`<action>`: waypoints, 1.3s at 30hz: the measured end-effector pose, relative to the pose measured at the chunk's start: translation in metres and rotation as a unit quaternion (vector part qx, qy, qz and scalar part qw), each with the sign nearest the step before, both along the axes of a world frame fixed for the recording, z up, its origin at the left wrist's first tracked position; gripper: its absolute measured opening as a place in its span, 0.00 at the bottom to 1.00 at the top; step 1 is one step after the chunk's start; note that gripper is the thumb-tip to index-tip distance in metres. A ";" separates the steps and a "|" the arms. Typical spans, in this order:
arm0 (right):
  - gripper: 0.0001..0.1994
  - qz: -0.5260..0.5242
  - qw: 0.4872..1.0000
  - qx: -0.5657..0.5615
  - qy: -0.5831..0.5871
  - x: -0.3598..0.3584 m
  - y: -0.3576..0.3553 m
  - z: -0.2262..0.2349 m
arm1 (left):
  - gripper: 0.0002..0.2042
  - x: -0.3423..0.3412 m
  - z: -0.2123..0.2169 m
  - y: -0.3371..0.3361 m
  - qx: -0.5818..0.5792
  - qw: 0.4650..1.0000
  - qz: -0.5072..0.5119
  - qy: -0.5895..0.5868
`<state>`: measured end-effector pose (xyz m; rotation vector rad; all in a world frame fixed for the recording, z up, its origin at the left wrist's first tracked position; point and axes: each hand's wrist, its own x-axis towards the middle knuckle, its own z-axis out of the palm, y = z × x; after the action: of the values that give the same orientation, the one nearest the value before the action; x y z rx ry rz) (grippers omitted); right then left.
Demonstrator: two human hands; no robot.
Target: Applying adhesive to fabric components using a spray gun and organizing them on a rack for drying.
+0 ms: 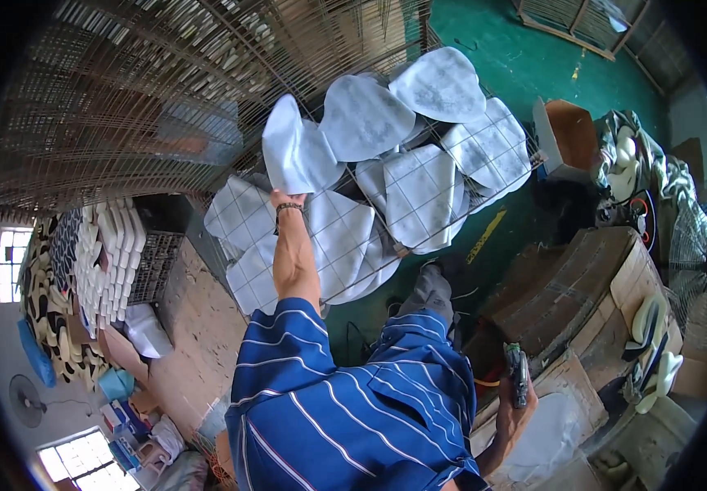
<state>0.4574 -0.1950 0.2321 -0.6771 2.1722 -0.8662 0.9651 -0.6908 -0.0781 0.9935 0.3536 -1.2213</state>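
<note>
My left hand (288, 199) reaches forward and is closed on the lower edge of a white curved sheet piece (298, 155), whose left side stands up, bent. Under and around it, several more white sheet pieces (368, 119) lie overlapping on a wire mesh rack (361, 235); some show through the mesh. Low on the right, my right hand (517, 416) is wrapped round a dark hand tool (517, 372), its exact kind unclear. A short orange hose (487, 383) shows beside that tool.
A tall stack of rusty wire racks (149, 106) rises at the far left. Large cardboard boxes (566, 278) stand on the right, near an open carton (566, 135). White foam pieces (112, 254) are piled at left. A fan (697, 270) stands at the right edge.
</note>
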 end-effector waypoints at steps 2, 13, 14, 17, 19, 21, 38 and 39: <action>0.27 -0.006 1.000 0.000 0.010 0.002 0.008 -0.005 | 0.25 -0.021 -0.029 0.004 0.072 0.992 -0.063 -0.085; 0.20 -0.177 0.984 -0.027 0.004 0.040 0.083 -0.011 | 0.04 -0.360 -0.031 0.211 -0.013 0.774 -0.621 -0.125; 0.21 -0.182 0.982 -0.039 -0.017 0.042 0.092 -0.009 | 0.12 -0.373 -0.025 0.233 -0.071 0.688 -0.712 -0.126; 0.21 -0.276 0.958 -0.081 -0.006 0.066 0.114 0.000 | 0.21 -0.439 -0.027 0.283 -0.291 0.300 -0.814 -0.404; 0.23 -0.355 0.929 -0.095 0.048 0.081 0.151 -0.019 | 0.23 -0.479 -0.017 0.309 -0.364 0.194 -0.809 -0.420; 0.24 -0.389 0.918 -0.040 0.070 0.091 0.167 -0.009 | 0.24 -0.491 -0.034 0.311 -0.399 0.176 -0.782 -0.445; 0.26 -0.701 0.689 0.005 0.185 0.082 0.159 0.037 | 0.16 -0.665 -0.174 0.231 -0.053 0.005 -0.950 -0.308; 0.26 -0.695 0.700 -0.005 0.165 0.083 0.155 0.035 | 0.19 -0.681 -0.172 0.238 -0.093 0.005 -0.950 -0.298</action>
<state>0.5407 -0.0397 0.2674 1.1733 2.8205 -1.4912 0.2843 -0.4524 -0.2505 -0.6274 1.6945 1.3551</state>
